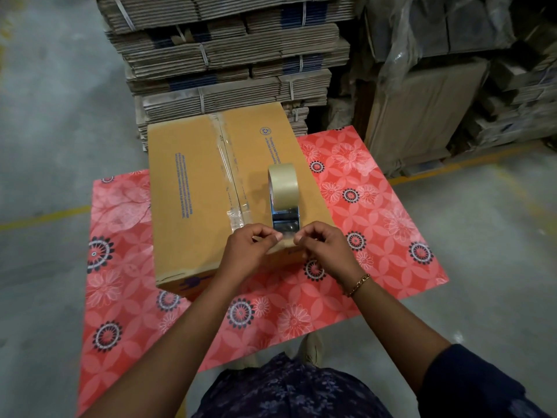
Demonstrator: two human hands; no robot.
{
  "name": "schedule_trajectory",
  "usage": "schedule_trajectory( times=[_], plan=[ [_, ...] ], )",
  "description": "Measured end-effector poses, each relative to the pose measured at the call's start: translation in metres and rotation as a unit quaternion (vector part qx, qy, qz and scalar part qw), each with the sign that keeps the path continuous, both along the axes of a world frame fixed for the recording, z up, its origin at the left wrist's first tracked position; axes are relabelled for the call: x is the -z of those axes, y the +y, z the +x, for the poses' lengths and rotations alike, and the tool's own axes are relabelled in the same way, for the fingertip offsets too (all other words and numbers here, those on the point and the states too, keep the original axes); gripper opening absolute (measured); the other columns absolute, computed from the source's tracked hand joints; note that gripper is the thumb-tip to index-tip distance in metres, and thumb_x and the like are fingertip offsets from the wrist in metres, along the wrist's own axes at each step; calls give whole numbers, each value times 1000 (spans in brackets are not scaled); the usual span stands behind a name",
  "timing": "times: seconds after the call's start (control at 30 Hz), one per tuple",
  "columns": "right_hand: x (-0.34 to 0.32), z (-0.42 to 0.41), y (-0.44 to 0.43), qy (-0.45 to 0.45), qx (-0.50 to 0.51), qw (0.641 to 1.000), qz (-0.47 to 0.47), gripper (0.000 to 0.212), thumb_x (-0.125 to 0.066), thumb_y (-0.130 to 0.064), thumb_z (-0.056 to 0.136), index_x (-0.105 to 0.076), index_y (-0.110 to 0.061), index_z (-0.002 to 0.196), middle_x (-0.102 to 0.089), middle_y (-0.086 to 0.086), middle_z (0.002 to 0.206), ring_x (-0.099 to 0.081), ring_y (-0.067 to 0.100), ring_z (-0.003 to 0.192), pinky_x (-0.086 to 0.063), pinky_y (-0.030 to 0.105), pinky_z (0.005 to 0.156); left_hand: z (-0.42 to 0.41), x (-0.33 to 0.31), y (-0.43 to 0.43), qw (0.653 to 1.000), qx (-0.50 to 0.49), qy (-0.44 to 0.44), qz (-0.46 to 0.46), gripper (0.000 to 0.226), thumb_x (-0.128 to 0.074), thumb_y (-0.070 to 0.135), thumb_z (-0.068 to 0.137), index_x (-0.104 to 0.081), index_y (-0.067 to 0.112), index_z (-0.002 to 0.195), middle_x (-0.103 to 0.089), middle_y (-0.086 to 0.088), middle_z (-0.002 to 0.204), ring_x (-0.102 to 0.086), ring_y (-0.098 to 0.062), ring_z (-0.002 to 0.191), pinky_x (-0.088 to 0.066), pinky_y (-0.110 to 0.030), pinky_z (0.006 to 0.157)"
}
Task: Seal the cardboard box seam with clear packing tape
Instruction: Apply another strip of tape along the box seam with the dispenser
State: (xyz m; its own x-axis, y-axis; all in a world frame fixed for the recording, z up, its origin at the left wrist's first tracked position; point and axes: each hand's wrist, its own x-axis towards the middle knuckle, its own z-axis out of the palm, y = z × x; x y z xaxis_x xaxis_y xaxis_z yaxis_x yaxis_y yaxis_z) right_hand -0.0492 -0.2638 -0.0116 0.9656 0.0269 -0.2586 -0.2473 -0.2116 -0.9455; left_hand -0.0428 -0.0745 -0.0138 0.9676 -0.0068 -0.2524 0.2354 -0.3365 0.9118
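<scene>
A cardboard box [211, 200] is sitting flaps-shut on the bench [376, 206] w/ floral cover, toward its far-left corner; contents hidden. Clear tape is already running along the seam [227, 170]. Left hand [250, 251] & right hand [324, 247] are each pinching shut on the tape end [287, 236] by the dispenser [284, 200] at the box's near edge, prob. peeling it free to start another strip.

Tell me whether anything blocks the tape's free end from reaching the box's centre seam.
Nothing visible does. Both hands, left and right, pinch the tape end at the box's near edge, right of the seam. The tape dispenser stands on the right flap, off the seam.
</scene>
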Motion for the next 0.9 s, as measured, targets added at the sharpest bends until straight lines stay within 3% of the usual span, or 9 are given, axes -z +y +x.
schedule_trajectory(
  times=[0.07,0.17,0.23,0.33,0.53,0.73,0.8,0.9],
  plan=[
    [-3,2,1,25,10,999,21,5,-67,3,90,-70,3,86,-65,8,70,-62,6,50,-45,16,46,2,-1,-3,998,-32,49,-27,8,-79,24,85,-77,23,78,-70,14,64,-61,-4,62,-46,-22,61],
    [-3,6,1,67,16,997,19,10,-71,-4,88,-71,-9,78,-65,14,70,-57,17,53,-38,21,39,3,-2,-8,991,-68,103,-55,11,-81,19,83,-77,8,82,-61,10,48,-52,-8,44,-40,-20,44],
    [-3,10,0,97,13,995,10,13,-75,-13,86,-69,-14,75,-65,13,67,-53,18,53,-34,19,40,4,-3,-10,986,-80,123,-73,12,-82,16,81,-75,5,81,-66,-1,57,-57,-13,47,-42,-21,42],
    [-9,16,1,126,6,992,3,17,-74,-10,86,-65,-12,72,-61,0,51,-48,8,40,-31,16,37,7,-4,-12,982,-87,144,-86,11,-82,12,80,-73,5,78,-70,-9,66,-66,-21,55,-46,-24,44],
    [-12,22,8,180,40,983,6,16,-71,-2,78,-62,-9,67,-50,3,49,-35,12,33,-27,16,34,12,-6,-20,976,-99,167,-99,21,-76,1,79,-63,9,64,-72,-14,64,-66,-22,53,-46,-22,40],
    [-3,21,10,184,78,980,12,24,-69,-1,78,-56,-14,64,-46,3,50,-35,12,35,-28,17,35,13,-6,-27,976,-109,153,-106,40,-75,-7,77,-42,15,70,-65,-5,48,-64,-17,45,-43,-22,37],
    [-1,19,10,182,88,979,23,23,-70,0,78,-56,-14,67,-46,4,52,-35,11,36,-28,18,36,12,-6,-27,976,-111,147,-114,43,-73,-10,78,-39,15,72,-62,-8,53,-66,-15,45,-43,-22,36],
    [1,16,8,183,116,975,59,32,-74,0,76,-50,-17,89,-54,6,62,-38,8,38,-30,17,34,11,-5,-26,975,-113,146,-125,44,-70,-11,80,-37,17,78,-63,-18,68,-67,-15,47,-43,-22,36]
  ],
)
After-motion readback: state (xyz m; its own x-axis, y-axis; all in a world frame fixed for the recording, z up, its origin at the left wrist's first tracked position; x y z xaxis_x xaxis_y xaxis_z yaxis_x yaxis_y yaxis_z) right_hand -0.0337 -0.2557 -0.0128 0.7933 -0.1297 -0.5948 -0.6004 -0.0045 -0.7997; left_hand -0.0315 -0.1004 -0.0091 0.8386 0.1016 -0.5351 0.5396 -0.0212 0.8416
